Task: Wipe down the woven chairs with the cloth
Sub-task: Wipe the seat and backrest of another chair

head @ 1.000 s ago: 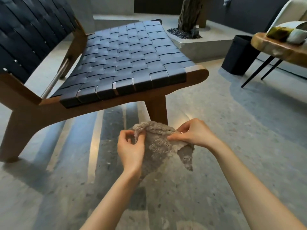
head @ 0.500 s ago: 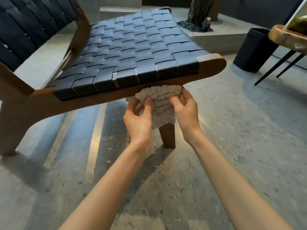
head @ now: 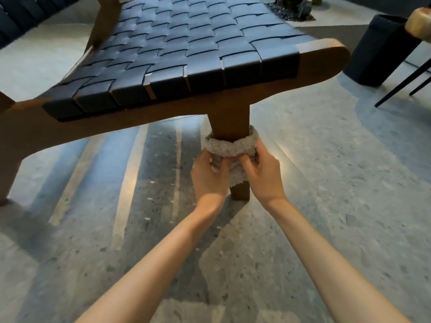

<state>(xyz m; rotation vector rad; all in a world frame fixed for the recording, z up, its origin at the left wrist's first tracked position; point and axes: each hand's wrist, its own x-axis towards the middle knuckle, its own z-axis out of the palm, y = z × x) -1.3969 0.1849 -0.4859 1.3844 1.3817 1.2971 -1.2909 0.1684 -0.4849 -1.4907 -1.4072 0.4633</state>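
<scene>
A low wooden chair with a dark woven strap seat [head: 186, 43] fills the upper half of the view. Its front leg [head: 229, 122] stands on the floor at the centre. A beige terry cloth [head: 229, 146] is wrapped around that leg, about halfway down. My left hand [head: 208, 176] grips the cloth from the left side of the leg. My right hand [head: 263, 173] grips it from the right. The fingers of both hands curl into the cloth and press it against the wood. The leg's foot shows below the cloth.
A dark bin [head: 377, 50] stands on the floor at the right, beside thin black table legs [head: 405, 82] and a wooden tabletop edge [head: 418, 22]. Dark gravel [head: 289, 10] around a tree base lies behind the chair. The floor is speckled grey stone.
Both hands carried the cloth from in front of the chair up to the seat's front rail, then down onto the front leg, where it now wraps around the wood. The view moved closer.
</scene>
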